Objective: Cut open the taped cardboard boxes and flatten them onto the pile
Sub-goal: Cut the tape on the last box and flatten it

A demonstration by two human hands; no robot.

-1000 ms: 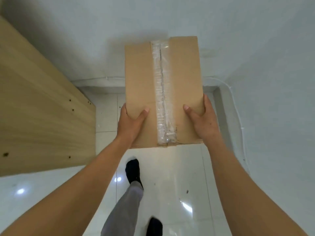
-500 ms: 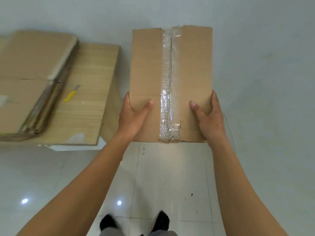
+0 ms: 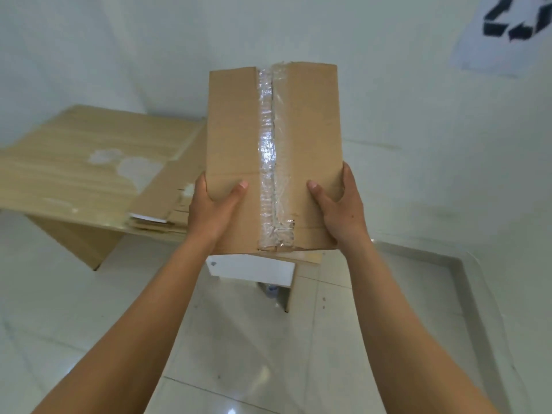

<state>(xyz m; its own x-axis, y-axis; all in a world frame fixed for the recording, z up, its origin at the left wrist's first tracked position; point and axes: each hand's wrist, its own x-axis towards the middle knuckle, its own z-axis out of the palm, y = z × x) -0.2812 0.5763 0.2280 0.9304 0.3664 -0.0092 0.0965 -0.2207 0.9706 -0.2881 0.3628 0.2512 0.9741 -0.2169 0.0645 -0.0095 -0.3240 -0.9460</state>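
Hanging in mid-air out front is the cardboard box (image 3: 236,138), taped face toward the camera, with a crinkled strip of clear tape (image 3: 270,162) running down its middle seam. The left hand (image 3: 212,210) clamps the near left edge, thumb across the face, and the right hand (image 3: 340,210) grips the near right edge likewise. Behind and to the left, flattened cardboard (image 3: 161,198) lies on a wooden table (image 3: 74,162). Pale floor tiles (image 3: 239,339) show below, and a printed sheet (image 3: 507,34) is on the wall up right.

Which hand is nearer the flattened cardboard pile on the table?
Left. The left hand grips the box edge on the pile's side; the right hand grips the opposite edge, farther off.
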